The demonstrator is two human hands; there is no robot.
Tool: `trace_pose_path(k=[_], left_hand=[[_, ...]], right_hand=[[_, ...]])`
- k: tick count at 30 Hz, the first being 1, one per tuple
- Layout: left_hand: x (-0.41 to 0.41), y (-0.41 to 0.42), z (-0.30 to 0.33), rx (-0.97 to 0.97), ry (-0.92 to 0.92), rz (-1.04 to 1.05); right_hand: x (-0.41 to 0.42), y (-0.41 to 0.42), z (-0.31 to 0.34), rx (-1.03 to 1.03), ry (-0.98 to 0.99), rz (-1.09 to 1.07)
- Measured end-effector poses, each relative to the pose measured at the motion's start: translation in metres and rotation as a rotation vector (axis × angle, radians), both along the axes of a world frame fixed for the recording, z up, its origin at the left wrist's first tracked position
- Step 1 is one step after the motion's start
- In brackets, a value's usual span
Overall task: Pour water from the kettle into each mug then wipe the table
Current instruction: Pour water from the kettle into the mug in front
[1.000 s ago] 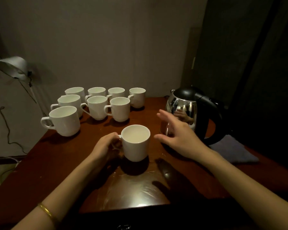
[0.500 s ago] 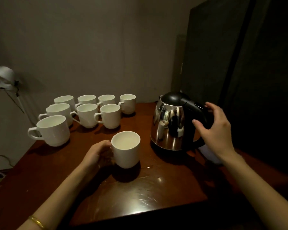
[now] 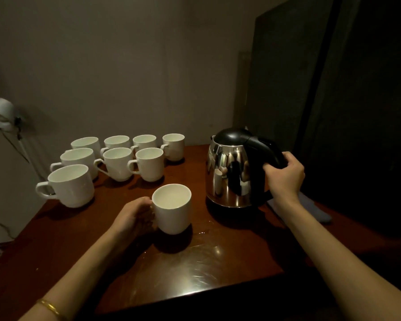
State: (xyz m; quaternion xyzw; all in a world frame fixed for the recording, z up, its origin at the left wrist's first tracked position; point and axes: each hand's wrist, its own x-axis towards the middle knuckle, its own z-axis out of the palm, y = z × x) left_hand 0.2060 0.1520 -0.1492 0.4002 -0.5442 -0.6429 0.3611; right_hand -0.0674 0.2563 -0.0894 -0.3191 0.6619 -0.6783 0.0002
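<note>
Kettle [image 3: 232, 170] upright on tabletop [image 3: 195, 262], right of centre | right hand [image 3: 285, 174] gripped its handle | left hand [image 3: 134, 216] steadied near mug [image 3: 171, 208] by its handle | advice: lift, tip slowly (spout over rim).

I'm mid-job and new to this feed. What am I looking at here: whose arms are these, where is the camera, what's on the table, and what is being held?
There is no machine: these are a person's two bare arms, seen from one wide-angle camera worn on their head and looking forward and down.

The left hand holds the handle side of the near white mug, which stands on the brown table. The right hand grips the black handle of the steel kettle, which appears to sit on the table to the right of that mug.

Farther back on the left stand eight more white mugs in a cluster. A dark folded cloth lies behind the right wrist. Some small wet spots show near the held mug. A lamp stands off the table's left side.
</note>
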Motion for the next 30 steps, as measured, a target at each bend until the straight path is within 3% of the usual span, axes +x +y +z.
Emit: trace_pose_path(k=[14,30], left_hand=[[0.0,-0.001,-0.002,0.034,0.019,0.025],[0.0,-0.006,-0.006,0.04,0.018,0.004]], right_hand=[[-0.018,0.012,0.07,0.081,0.386,0.206],[0.004,0.001,0.102,0.234,0.741,0.354]])
